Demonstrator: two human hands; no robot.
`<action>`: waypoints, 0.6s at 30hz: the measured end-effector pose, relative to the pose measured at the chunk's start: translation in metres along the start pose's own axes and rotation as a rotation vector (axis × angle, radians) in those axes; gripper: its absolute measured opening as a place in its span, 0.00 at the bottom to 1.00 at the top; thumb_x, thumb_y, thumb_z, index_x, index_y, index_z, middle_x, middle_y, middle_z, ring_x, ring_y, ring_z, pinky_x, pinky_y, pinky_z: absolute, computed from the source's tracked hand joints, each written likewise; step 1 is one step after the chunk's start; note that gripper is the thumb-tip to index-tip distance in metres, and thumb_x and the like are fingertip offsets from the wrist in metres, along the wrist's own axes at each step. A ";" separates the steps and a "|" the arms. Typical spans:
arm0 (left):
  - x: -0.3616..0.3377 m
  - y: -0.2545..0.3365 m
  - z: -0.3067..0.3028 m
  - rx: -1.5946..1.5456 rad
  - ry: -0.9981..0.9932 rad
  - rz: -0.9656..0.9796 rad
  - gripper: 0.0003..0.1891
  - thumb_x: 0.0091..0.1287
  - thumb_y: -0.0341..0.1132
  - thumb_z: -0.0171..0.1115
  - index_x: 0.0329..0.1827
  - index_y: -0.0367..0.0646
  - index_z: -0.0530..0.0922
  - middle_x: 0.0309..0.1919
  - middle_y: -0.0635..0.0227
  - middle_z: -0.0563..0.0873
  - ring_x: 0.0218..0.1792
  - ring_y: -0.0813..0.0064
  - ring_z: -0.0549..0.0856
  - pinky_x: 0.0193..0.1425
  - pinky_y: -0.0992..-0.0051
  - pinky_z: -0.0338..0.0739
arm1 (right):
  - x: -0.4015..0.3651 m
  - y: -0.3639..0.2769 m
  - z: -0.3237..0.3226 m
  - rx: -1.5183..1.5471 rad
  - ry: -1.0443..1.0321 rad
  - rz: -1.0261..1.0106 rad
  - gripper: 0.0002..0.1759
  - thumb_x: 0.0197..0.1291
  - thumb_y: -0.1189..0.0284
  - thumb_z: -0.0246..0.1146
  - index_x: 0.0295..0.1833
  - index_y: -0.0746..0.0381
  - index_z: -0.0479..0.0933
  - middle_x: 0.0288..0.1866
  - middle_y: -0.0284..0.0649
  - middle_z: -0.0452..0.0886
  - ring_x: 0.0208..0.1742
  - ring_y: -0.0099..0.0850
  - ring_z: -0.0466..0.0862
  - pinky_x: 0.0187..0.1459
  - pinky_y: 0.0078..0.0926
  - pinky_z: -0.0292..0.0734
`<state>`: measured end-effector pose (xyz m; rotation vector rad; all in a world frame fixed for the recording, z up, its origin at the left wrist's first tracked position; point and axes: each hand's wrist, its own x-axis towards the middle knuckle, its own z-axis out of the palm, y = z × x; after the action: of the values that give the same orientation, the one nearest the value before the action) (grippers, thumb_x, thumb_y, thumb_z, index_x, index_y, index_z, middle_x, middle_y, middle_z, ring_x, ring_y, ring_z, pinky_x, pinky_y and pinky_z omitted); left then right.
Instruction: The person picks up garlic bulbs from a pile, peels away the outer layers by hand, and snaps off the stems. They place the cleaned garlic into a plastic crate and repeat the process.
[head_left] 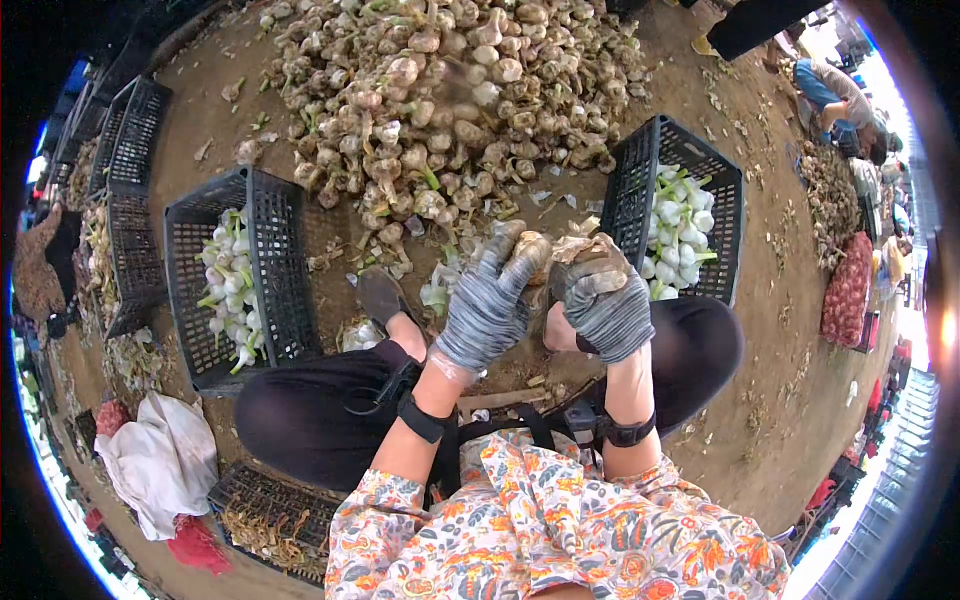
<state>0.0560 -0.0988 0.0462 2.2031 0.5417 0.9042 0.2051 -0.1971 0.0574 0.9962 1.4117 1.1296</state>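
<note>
Both hands wear grey striped knit gloves with dark, dirty fingers, and they meet in front of my body above the ground. My left hand (490,300) is closed around a brownish garlic bulb (534,246), with its thumb and fingers pressed on the sides. My right hand (607,305) is closed beside it, its fingers curled on dry, papery garlic skin (583,240). Whether that skin is still joined to the bulb is hard to make out. Beyond the hands lies a large heap of unpeeled garlic (440,110). Loose white peelings (440,285) lie below the left hand.
Black plastic crates with clean white garlic stand at my left (277,260) and right (628,185). Further left are more black crates (135,235), a white sack (160,460) and a crate of dry stalks (270,520). A red net sack (847,290) and a bending person (840,100) appear at right.
</note>
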 end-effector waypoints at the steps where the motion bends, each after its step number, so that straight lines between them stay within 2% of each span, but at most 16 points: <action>1: -0.003 -0.004 -0.001 -0.037 -0.004 0.026 0.31 0.46 0.23 0.64 0.57 0.49 0.68 0.56 0.56 0.72 0.52 0.54 0.77 0.51 0.66 0.75 | -0.002 -0.004 0.000 -0.589 -0.040 -0.277 0.09 0.58 0.72 0.47 0.36 0.63 0.73 0.27 0.34 0.76 0.23 0.20 0.74 0.40 0.18 0.78; 3: -0.007 -0.006 -0.002 -0.108 0.003 0.031 0.32 0.47 0.24 0.64 0.59 0.50 0.67 0.57 0.54 0.71 0.53 0.50 0.75 0.53 0.62 0.73 | 0.000 0.028 -0.005 -1.314 0.032 -0.282 0.08 0.60 0.73 0.50 0.35 0.64 0.73 0.27 0.37 0.75 0.22 0.20 0.74 0.28 0.17 0.78; 4: -0.009 -0.006 -0.003 -0.175 0.015 0.033 0.33 0.47 0.25 0.64 0.61 0.51 0.66 0.58 0.51 0.69 0.54 0.46 0.73 0.56 0.59 0.71 | -0.003 0.018 -0.004 -1.313 0.032 -0.286 0.08 0.60 0.73 0.50 0.35 0.64 0.73 0.27 0.37 0.75 0.22 0.20 0.74 0.28 0.17 0.78; 5: -0.008 -0.004 -0.005 -0.143 -0.015 0.038 0.33 0.48 0.25 0.64 0.60 0.50 0.66 0.58 0.52 0.70 0.55 0.47 0.72 0.56 0.60 0.71 | -0.006 -0.003 -0.001 -1.181 0.066 -0.369 0.08 0.60 0.72 0.52 0.35 0.65 0.73 0.26 0.38 0.75 0.21 0.20 0.73 0.23 0.15 0.76; 8: -0.008 -0.002 -0.009 -0.137 -0.076 0.046 0.31 0.49 0.25 0.63 0.59 0.45 0.66 0.58 0.51 0.70 0.55 0.46 0.72 0.57 0.62 0.71 | -0.010 -0.022 0.009 -1.114 0.155 -0.483 0.09 0.59 0.72 0.54 0.35 0.67 0.73 0.26 0.36 0.75 0.19 0.18 0.72 0.17 0.12 0.71; 9: -0.007 0.000 -0.010 -0.190 -0.059 -0.010 0.30 0.51 0.26 0.64 0.59 0.42 0.65 0.57 0.54 0.71 0.55 0.53 0.74 0.57 0.65 0.70 | -0.009 0.008 0.006 -1.155 0.072 -0.478 0.09 0.59 0.72 0.54 0.35 0.68 0.73 0.27 0.36 0.76 0.19 0.18 0.72 0.16 0.11 0.70; 10: -0.006 0.002 -0.011 -0.193 -0.060 -0.009 0.30 0.51 0.26 0.64 0.59 0.42 0.65 0.57 0.54 0.71 0.55 0.53 0.74 0.57 0.65 0.70 | -0.008 0.024 0.006 -1.194 -0.014 -0.473 0.09 0.59 0.72 0.54 0.36 0.68 0.73 0.27 0.36 0.76 0.19 0.18 0.72 0.16 0.11 0.69; 11: -0.007 0.004 -0.014 -0.347 -0.032 -0.116 0.30 0.52 0.27 0.64 0.60 0.42 0.64 0.56 0.56 0.72 0.54 0.57 0.75 0.57 0.66 0.70 | -0.007 0.023 0.014 -1.350 -0.078 -0.511 0.08 0.58 0.73 0.54 0.36 0.67 0.73 0.27 0.36 0.76 0.19 0.16 0.72 0.16 0.10 0.68; 12: -0.010 0.006 -0.016 -0.499 -0.003 -0.226 0.30 0.54 0.28 0.64 0.60 0.42 0.63 0.55 0.58 0.72 0.54 0.62 0.75 0.57 0.67 0.70 | -0.009 0.013 0.029 -1.544 -0.206 -0.766 0.09 0.57 0.73 0.55 0.40 0.67 0.73 0.27 0.36 0.77 0.19 0.15 0.71 0.16 0.09 0.67; 13: -0.019 0.002 -0.009 -0.730 0.135 -0.360 0.29 0.56 0.30 0.64 0.61 0.42 0.62 0.53 0.62 0.73 0.53 0.69 0.75 0.58 0.70 0.70 | -0.017 0.005 0.041 -1.589 -0.259 -0.822 0.09 0.57 0.72 0.56 0.41 0.66 0.74 0.28 0.36 0.77 0.19 0.15 0.71 0.16 0.09 0.67; 14: -0.019 0.002 -0.014 -0.954 0.186 -0.485 0.29 0.57 0.32 0.64 0.61 0.43 0.62 0.54 0.62 0.72 0.53 0.69 0.75 0.57 0.70 0.72 | -0.015 0.013 0.044 -1.634 -0.313 -0.873 0.10 0.57 0.72 0.56 0.42 0.66 0.74 0.28 0.36 0.77 0.19 0.16 0.71 0.17 0.10 0.66; 15: -0.019 -0.001 -0.017 -1.097 0.235 -0.553 0.29 0.57 0.33 0.65 0.61 0.43 0.63 0.54 0.61 0.72 0.52 0.67 0.76 0.55 0.68 0.74 | -0.014 0.019 0.042 -2.153 -0.136 -1.072 0.13 0.57 0.69 0.57 0.43 0.66 0.75 0.31 0.38 0.79 0.22 0.18 0.75 0.17 0.15 0.69; 16: -0.021 -0.004 -0.018 -1.240 0.284 -0.623 0.30 0.56 0.34 0.66 0.61 0.43 0.63 0.54 0.60 0.73 0.51 0.66 0.76 0.53 0.66 0.75 | -0.016 0.024 0.030 -2.865 0.277 -1.271 0.14 0.57 0.66 0.57 0.44 0.65 0.76 0.32 0.38 0.80 0.25 0.21 0.78 0.21 0.19 0.73; 17: -0.019 0.001 -0.021 -1.359 0.327 -0.705 0.30 0.55 0.35 0.67 0.60 0.42 0.64 0.52 0.58 0.74 0.50 0.64 0.78 0.49 0.65 0.79 | -0.012 0.005 0.020 -3.161 0.314 -1.102 0.15 0.57 0.65 0.58 0.45 0.64 0.75 0.32 0.38 0.80 0.26 0.21 0.79 0.24 0.20 0.74; 18: -0.020 0.000 -0.022 -1.355 0.327 -0.705 0.30 0.55 0.35 0.67 0.60 0.42 0.64 0.52 0.58 0.74 0.50 0.64 0.78 0.49 0.65 0.79 | -0.010 -0.003 0.010 -3.372 0.389 -1.027 0.16 0.57 0.65 0.58 0.46 0.64 0.75 0.31 0.38 0.80 0.27 0.22 0.80 0.27 0.21 0.74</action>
<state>0.0262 -0.1015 0.0489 0.5813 0.5397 0.8244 0.2161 -0.2057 0.0563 3.2126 1.5808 -1.4503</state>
